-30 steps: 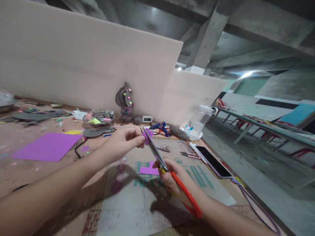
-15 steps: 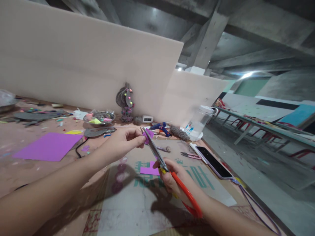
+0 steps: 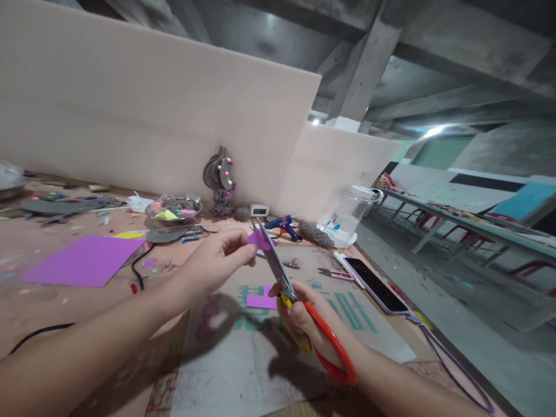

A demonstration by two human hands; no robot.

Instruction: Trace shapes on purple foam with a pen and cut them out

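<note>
My left hand (image 3: 232,250) pinches a small purple piece of paper or foam sheet (image 3: 259,240) between thumb and fingers. With my right hand (image 3: 310,315) I grip scissors (image 3: 336,347) that have red and yellow handles. Their blades are parted and reach across the purple piece. Below them, another purple offcut (image 3: 260,299) lies on a pale board (image 3: 217,376) with green lettering. A larger purple sheet (image 3: 82,260) rests on the table to the left of my left hand.
A blue glue gun (image 3: 284,226), grey yarn (image 3: 316,234) and a clear plastic jug (image 3: 350,217) stand behind my hands. On the right lie pink-handled thread snips (image 3: 336,274) and a phone (image 3: 377,285). A foil bowl of scraps (image 3: 174,209) and a pin-studded grey shape (image 3: 221,179) are at the back.
The scissor blades have opened wider around the purple piece. The piece has turned in my left hand, showing more of its face. Both hands stay in nearly the same place.
</note>
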